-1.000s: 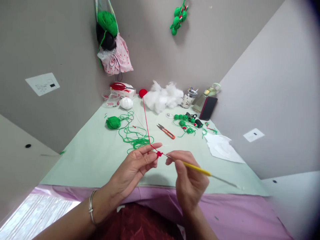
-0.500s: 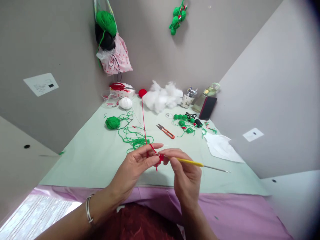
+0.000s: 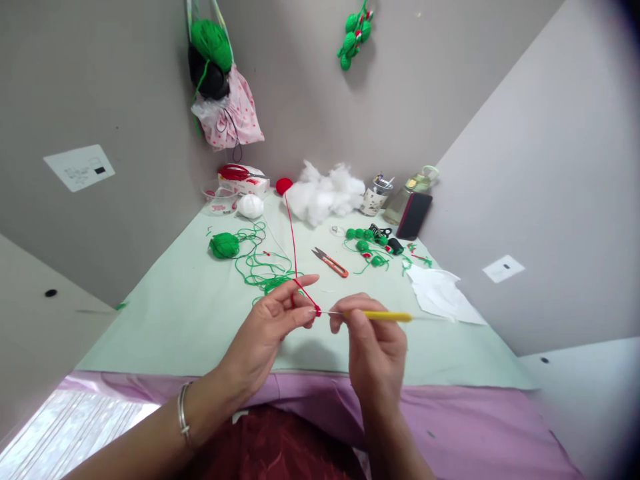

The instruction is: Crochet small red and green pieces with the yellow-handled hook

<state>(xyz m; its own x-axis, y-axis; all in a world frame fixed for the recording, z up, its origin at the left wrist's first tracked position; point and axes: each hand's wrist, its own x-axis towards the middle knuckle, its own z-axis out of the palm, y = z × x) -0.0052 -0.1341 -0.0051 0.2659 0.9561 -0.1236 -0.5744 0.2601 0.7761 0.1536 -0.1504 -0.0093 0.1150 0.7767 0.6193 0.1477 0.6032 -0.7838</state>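
Between thumb and fingers, my left hand (image 3: 273,321) pinches a small red crochet piece (image 3: 317,311). Red yarn (image 3: 293,243) runs from a red ball (image 3: 284,186) at the back of the table, over my raised left index finger, down to that piece. My right hand (image 3: 376,340) is closed around the yellow handle of a crochet hook (image 3: 393,316). The hook's thin metal tip reaches left and meets the red piece. Its far end, right of the handle, is blurred.
Beyond my hands lie orange thread snips (image 3: 331,262), tangled green yarn (image 3: 267,270) and a green yarn ball (image 3: 225,245). White stuffing (image 3: 324,193) is at the back. Green crocheted balls (image 3: 369,245), a phone (image 3: 415,216) and white paper (image 3: 443,293) are on the right.
My right hand has drawn slightly right, opening a gap between the hands with the hook's metal shaft showing. The red piece sits closer to the left fingertips, and the yarn slants more.
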